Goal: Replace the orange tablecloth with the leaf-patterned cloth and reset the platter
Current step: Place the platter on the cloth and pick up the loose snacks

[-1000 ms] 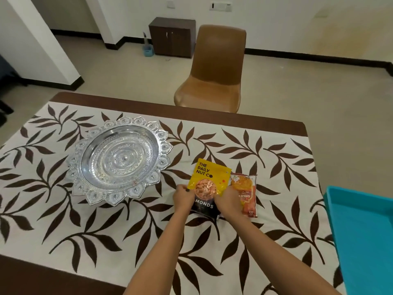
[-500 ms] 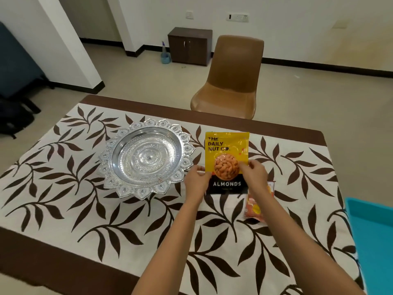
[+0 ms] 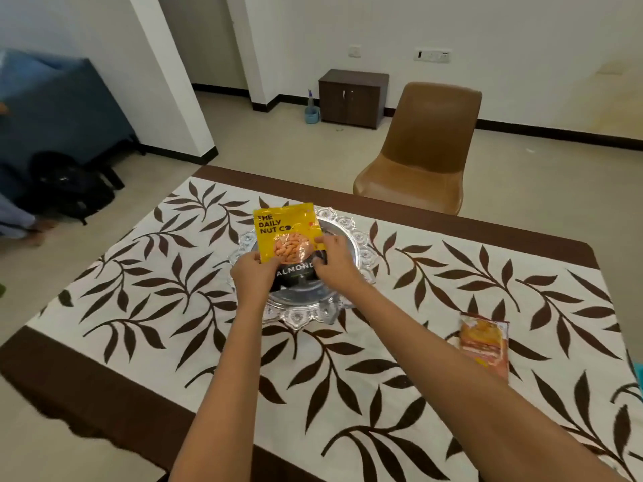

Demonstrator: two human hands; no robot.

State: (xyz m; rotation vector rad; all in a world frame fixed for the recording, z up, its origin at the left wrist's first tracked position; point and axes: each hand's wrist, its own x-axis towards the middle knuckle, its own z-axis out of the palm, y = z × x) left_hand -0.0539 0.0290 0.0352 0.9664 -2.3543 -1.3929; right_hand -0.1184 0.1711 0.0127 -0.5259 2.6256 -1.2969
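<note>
Right now both hands grip one yellow almond packet (image 3: 287, 238) over the silver platter (image 3: 362, 253). The left hand (image 3: 252, 274) pinches its lower left edge, and the right hand (image 3: 334, 262) clasps its right side, fingers curled round the black band at the bottom. The packet stands nearly upright, its top leaning away from the person; I cannot tell whether its base touches the platter. The platter sits in the middle of the leaf-patterned cloth (image 3: 167, 280), which covers the table with its brown border along the edges. An orange snack packet (image 3: 484, 344) lies flat on the cloth well to the right. A brown chair (image 3: 422, 151) stands beyond the far edge.
</note>
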